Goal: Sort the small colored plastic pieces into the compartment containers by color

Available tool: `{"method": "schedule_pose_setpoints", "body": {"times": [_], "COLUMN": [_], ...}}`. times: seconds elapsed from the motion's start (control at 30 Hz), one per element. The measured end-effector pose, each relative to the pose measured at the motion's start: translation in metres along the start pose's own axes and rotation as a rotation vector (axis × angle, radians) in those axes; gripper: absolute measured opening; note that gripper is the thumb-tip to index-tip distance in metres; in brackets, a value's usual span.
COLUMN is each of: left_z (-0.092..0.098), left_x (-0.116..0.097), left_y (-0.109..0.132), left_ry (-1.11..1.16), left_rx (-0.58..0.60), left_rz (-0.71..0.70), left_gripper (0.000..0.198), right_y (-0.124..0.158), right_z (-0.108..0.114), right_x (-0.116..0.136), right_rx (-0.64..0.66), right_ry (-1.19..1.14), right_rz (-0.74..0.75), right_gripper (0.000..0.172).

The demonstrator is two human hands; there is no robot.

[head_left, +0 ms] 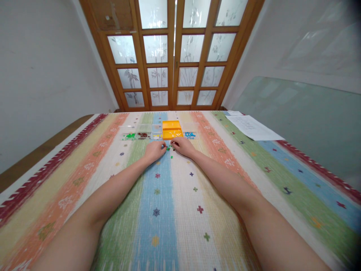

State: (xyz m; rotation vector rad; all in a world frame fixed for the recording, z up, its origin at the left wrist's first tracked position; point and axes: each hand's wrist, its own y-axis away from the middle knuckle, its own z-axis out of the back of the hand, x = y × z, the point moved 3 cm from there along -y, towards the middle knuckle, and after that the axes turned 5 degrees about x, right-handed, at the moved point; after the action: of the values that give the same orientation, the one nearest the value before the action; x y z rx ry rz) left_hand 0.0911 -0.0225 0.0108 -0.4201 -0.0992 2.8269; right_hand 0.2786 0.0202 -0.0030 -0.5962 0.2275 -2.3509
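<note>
My left hand (pixel 155 151) is closed in a pinch over the middle of the table, with something small and dark at its fingertips. Opposite it, my right hand (pixel 183 146) is also pinched, and what its fingers hold is too small to make out. Several tiny green pieces (pixel 172 157) lie on the cloth between and just below the hands, with a brown piece (pixel 173 149) near the right fingers. Right behind the hands stands an open orange box (pixel 172 125) with small pale pieces in it.
Clear boxes flank the orange one, holding green pieces (pixel 130 136), brown pieces (pixel 143 135), yellow pieces (pixel 157 136) and blue pieces (pixel 190 134). Printed paper sheets (pixel 254 127) lie at the far right. A striped tablecloth (pixel 158 226) covers the table; wooden glazed doors (pixel 173 64) are beyond.
</note>
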Motion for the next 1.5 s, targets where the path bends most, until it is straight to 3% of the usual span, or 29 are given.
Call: {"method": "schedule_pose_setpoints", "body": {"times": [0.57,0.9,1.03,1.17,1.33,1.5], "left_z": [0.002,0.008,0.019,0.039,0.057,0.059], "left_x": [0.002,0.014,0.042,0.088,0.151,0.185], "left_y": [0.000,-0.004,-0.013,-0.017,-0.007,0.003], "left_ry": [0.011,0.052,0.095,0.146,0.194,0.272], "left_rx": [0.020,-0.057,-0.123,-0.231,-0.402,-0.525], "left_rz": [-0.034,-0.017,0.087,0.236,0.495,0.651], "left_gripper": [0.026,0.022,0.023,0.026,0.027,0.026], "right_y": [0.000,-0.001,0.000,0.001,0.001,0.002], "right_z": [0.000,0.000,0.000,0.000,0.000,0.002], "right_x": [-0.001,-0.001,0.000,-0.001,-0.002,0.003], "right_rx": [0.007,0.015,0.019,0.014,0.021,0.028], "right_ry": [0.017,0.014,0.007,-0.004,-0.008,-0.013], "right_rz": [-0.009,-0.006,-0.008,0.005,0.000,0.005], "right_gripper": [0.017,0.017,0.018,0.018,0.018,0.018]}}
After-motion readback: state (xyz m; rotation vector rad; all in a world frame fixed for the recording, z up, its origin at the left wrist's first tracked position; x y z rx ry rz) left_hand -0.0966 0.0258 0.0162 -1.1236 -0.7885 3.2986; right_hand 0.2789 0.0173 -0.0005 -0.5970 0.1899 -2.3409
